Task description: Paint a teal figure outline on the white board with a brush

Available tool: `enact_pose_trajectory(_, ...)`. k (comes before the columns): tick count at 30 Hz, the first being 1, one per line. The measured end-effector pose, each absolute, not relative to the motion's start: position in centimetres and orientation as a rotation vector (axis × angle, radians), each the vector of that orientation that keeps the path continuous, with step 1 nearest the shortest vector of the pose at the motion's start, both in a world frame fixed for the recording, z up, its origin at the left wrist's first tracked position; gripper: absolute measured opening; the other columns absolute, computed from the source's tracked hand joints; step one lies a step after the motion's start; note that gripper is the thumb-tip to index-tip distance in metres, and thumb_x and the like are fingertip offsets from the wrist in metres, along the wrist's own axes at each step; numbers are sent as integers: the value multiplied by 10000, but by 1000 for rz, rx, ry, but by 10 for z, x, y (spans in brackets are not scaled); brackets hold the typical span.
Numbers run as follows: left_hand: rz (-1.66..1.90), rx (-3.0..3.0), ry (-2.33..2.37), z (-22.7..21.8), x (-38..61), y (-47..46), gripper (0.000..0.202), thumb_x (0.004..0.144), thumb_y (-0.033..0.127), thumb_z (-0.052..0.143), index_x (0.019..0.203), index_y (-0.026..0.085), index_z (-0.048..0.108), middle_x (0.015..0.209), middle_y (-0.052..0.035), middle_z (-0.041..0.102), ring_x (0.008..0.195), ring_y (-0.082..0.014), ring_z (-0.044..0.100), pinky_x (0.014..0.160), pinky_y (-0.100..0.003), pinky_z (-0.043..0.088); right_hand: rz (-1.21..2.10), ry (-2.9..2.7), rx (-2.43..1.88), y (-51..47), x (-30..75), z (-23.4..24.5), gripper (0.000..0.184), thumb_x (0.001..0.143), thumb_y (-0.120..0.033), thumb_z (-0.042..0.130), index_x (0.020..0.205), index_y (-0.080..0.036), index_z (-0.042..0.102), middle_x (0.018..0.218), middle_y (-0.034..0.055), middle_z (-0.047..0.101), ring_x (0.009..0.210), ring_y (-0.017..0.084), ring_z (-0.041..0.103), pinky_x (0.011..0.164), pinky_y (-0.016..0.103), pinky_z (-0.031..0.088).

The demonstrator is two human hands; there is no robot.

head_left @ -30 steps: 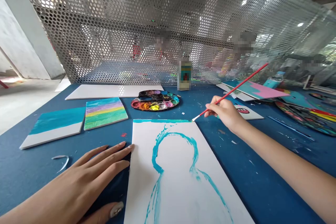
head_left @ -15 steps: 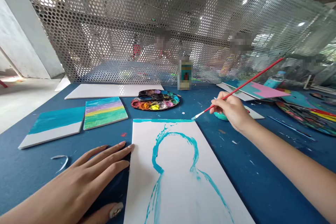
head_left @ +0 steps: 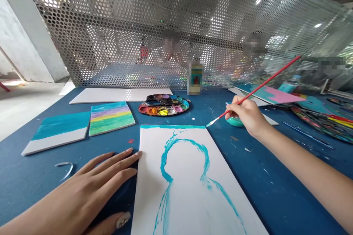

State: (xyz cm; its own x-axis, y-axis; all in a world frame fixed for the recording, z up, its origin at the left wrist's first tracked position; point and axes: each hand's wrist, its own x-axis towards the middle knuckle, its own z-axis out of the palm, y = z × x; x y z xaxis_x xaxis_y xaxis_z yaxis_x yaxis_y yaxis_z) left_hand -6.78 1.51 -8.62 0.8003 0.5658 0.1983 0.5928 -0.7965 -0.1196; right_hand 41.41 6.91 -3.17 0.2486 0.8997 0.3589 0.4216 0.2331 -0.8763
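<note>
A white canvas board [head_left: 190,198] with a teal outline of a head and shoulders lies in front of me on the blue table [head_left: 275,191]. My left hand [head_left: 96,185] rests flat beside its left edge, fingers stretched out, fingertips touching the board. My right hand [head_left: 246,115] pinches a red-handled paintbrush [head_left: 253,93]. The brush tip hovers just off the board's top right corner. A teal blob of paint [head_left: 234,122] sits on the table right under that hand.
A round paint palette [head_left: 164,104] lies behind the board. Two small painted boards [head_left: 110,117] [head_left: 56,132] sit at left, a long white board [head_left: 118,95] behind them. More paintings [head_left: 271,95], brushes [head_left: 325,121] and a bottle [head_left: 195,77] stand at right and back. A perforated metal screen [head_left: 176,25] closes the far side.
My right hand has drawn the brush off the board's top edge and moved right and a little away. My left hand has stayed put.
</note>
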Motion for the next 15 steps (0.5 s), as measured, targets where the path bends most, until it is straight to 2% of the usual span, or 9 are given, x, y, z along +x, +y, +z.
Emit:
enact_pose_trajectory(2,-267,-2841,-935,-86,-68,15,827,1004,591,676,1735,549,293,1791,94,375,1578,-367,538,1206,-527,597,545,-1361,-1371,69,413,-33,417,786,-477,845,646,-294,498,576,22,733,553,196,685,514,289,473)
enact_pose_trajectory(6,-290,-2820,-942,-86,-69,14,833,994,594,684,1730,562,295,1775,106,396,1549,-369,571,1192,-518,611,582,-1378,-1376,70,411,-34,448,710,-465,925,627,-288,522,543,14,719,547,201,689,533,295,486)
enact_pose_trajectory(10,-261,-2808,-910,-85,-69,11,845,1016,599,662,1752,530,252,1783,91,385,1562,-356,559,1176,-522,622,614,-1334,-1328,70,414,-33,489,736,-510,924,632,-293,499,541,-6,701,554,190,679,563,299,491)
enact_pose_trajectory(15,-229,-2793,-893,-86,-70,10,830,1030,599,654,1756,505,263,1791,72,383,1577,-348,543,1190,-517,610,721,-1324,-1284,69,404,-41,514,716,-595,951,699,-278,547,639,12,751,662,207,735,645,316,533)
